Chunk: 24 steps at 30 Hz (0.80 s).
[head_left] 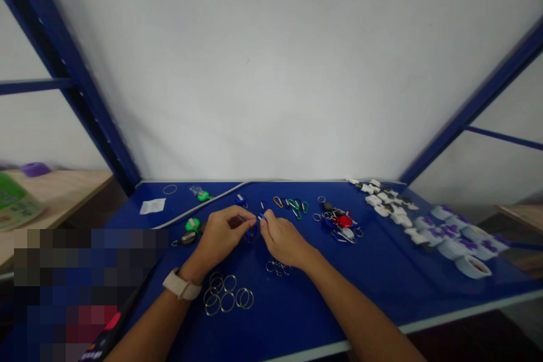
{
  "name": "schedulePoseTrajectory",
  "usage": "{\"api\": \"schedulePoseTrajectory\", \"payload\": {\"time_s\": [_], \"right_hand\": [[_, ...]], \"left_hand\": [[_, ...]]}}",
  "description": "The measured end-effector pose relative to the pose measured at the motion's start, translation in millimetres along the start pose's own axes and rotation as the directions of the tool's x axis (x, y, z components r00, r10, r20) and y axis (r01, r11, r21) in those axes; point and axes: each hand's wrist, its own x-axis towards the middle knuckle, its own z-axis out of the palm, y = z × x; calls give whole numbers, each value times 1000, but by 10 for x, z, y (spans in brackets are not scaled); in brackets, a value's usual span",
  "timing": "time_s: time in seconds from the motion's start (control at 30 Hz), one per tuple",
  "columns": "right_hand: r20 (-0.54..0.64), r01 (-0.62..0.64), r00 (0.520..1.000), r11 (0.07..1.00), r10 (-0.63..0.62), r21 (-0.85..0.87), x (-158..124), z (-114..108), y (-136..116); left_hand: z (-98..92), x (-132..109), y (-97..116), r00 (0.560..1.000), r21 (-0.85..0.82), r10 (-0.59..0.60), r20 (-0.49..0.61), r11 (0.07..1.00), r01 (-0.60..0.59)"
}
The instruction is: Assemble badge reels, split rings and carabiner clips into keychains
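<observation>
My left hand (pixel 224 232), with a pale watch strap (pixel 182 285) at the wrist, pinches a small part of a blue item (pixel 250 232), perhaps a badge reel. My right hand (pixel 280 237) is closed on a blue carabiner (pixel 262 216) whose tip shows at the fingertips. The two hands nearly meet, and the fingers hide much of what they hold. Large metal split rings (pixel 227 301) lie in front of the left hand. Smaller rings (pixel 278 267) sit below the right hand. Loose coloured carabiners (pixel 298 212) lie just beyond it.
Green reels (pixel 193 224) and a blue reel (pixel 241 199) lie on the blue table (pixel 305 311). A pile of key reels (pixel 345 221) is to the right. Farther right are white pieces (pixel 384 202) and tape rolls (pixel 473 267). A grey cable (pixel 203 201) crosses the back left.
</observation>
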Motion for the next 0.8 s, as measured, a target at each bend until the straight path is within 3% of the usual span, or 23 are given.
{"api": "schedulePoseTrajectory", "payload": {"time_s": [0.3,0.57,0.8], "right_hand": [[-18,37,999,997,-35,73,-18,-43,-6],[-53,68,997,974,-58,217,-27,-88,77],[-136,79,990,921,-29,381,5,-100,196]], "left_hand": [[9,-12,35,997,46,50,-55,998,-47],[-80,44,-60,989,28,-3,-149,1000,7],[-82,31,-44,994,45,-3,-112,999,8]]}}
